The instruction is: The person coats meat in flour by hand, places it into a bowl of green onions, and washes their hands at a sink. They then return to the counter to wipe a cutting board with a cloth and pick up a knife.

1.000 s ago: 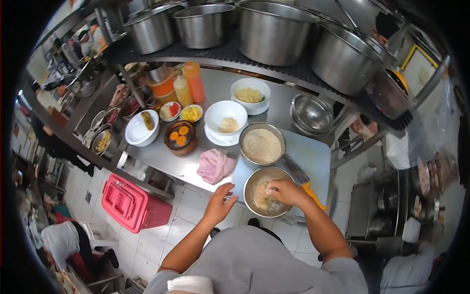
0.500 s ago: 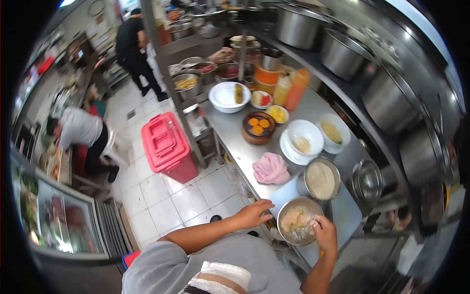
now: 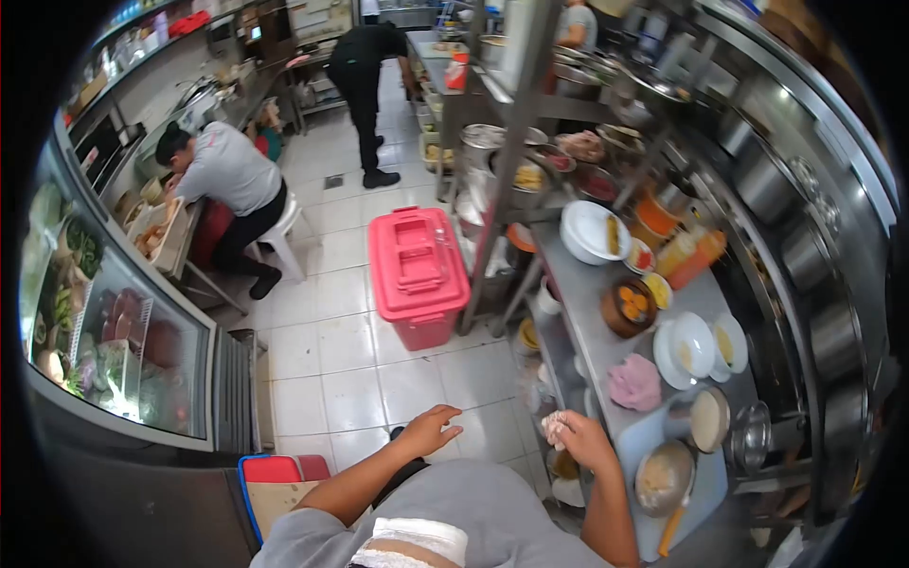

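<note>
My left hand [image 3: 428, 433] is held over the tiled floor in front of my body, holding nothing, its fingers stretched out and apart. Left of the work table hangs my right hand [image 3: 579, 440], its bunched fingertips caked with white, floury paste; whether anything is inside them I cannot make out. To its right, a metal bowl [image 3: 684, 502] with a pale, lumpy mixture stands on a light-blue cutting board [image 3: 708, 488]. Behind that bowl is a tilted-looking steel bowl of flour-like powder [image 3: 710, 419]. An orange handle [image 3: 672, 530] lies at the board's near end.
A pink cloth [image 3: 634, 381], white bowls [image 3: 694, 346] and a round container with orange pieces [image 3: 622, 317] are on the steel table. A lidded pink bin [image 3: 419, 275] stands on the floor. One person sits at the left; another bends at the back.
My right hand has come out of the mixture bowl and moved left, off the table. My left hand has moved away from the table's edge. The view has turned left.
</note>
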The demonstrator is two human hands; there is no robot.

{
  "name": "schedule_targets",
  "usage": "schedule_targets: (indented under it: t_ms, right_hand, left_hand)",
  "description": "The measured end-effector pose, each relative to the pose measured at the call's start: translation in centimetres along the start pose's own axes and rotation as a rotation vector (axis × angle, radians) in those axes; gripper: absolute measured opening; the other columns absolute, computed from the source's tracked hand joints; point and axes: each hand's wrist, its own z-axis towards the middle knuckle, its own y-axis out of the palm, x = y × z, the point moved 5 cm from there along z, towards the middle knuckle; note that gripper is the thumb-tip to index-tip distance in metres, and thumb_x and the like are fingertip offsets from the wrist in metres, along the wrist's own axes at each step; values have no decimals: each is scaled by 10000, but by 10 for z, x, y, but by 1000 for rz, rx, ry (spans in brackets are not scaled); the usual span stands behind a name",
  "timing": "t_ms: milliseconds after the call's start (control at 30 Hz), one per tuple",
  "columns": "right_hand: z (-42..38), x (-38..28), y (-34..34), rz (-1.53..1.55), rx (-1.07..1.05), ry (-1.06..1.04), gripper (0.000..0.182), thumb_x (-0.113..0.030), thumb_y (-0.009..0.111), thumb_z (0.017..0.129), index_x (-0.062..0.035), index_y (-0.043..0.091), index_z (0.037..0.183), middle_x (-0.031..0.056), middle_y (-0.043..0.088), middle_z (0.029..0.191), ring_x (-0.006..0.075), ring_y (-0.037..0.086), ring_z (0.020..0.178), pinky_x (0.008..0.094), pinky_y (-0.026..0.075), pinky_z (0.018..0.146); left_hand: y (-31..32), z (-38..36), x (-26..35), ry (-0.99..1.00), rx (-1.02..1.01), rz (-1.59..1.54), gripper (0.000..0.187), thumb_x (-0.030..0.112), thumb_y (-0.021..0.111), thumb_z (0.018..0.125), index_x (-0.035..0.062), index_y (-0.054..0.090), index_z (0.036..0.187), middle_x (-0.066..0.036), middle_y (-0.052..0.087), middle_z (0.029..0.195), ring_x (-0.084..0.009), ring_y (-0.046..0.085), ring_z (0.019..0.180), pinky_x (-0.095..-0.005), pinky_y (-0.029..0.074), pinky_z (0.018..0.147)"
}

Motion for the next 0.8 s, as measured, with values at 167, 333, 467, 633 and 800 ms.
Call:
schedule_targets:
  t_ms: [167, 333, 467, 633, 800]
  right_hand:
    - [143, 88, 74, -401, -97, 28, 192, -152, 506, 823, -7, 620, 877, 81, 638, 725, 154, 607, 643, 293, 466, 610]
    - [152, 242, 77, 149, 130, 654, 147, -81, 495, 795, 6, 609, 759, 125, 602, 691, 203, 578, 565, 343, 441, 468]
    - [131, 287, 96, 23, 91, 743, 122, -68, 513, 794, 26, 590, 787, 132, 579, 695, 222, 575, 570, 337, 440, 445]
    - [170, 241, 145, -47, 19, 795, 146, -96, 531, 793, 35, 593, 815, 134, 599, 711, 221, 599, 588, 321, 467, 478]
    - [319, 186, 193, -141, -18, 516, 180, -131, 521, 799, 26, 607, 815, 127, 614, 705, 230, 613, 605, 337, 493, 524]
  left_hand:
    - [-116, -69, -97, -176, 294, 17, 381, 250, 618, 824, 24, 555, 1125, -139, 552, 1123, -279, 594, 896, -345, 482, 777]
    - [-207, -114, -138, -320, 445, 35, 375, 248, 631, 815, 23, 565, 1108, -152, 566, 1103, -265, 608, 883, -343, 484, 770]
    - [-257, -78, -156, -256, 428, 24, 360, 240, 628, 819, 22, 569, 1100, -146, 573, 1094, -265, 608, 892, -344, 485, 771]
    - [-355, 29, -129, 10, 345, 18, 327, 198, 627, 823, 18, 575, 1091, -143, 574, 1094, -228, 616, 891, -316, 479, 779]
    - [-473, 101, -242, -116, 521, -91, 334, 198, 612, 829, 12, 577, 1103, -151, 582, 1082, -227, 607, 907, -318, 472, 793]
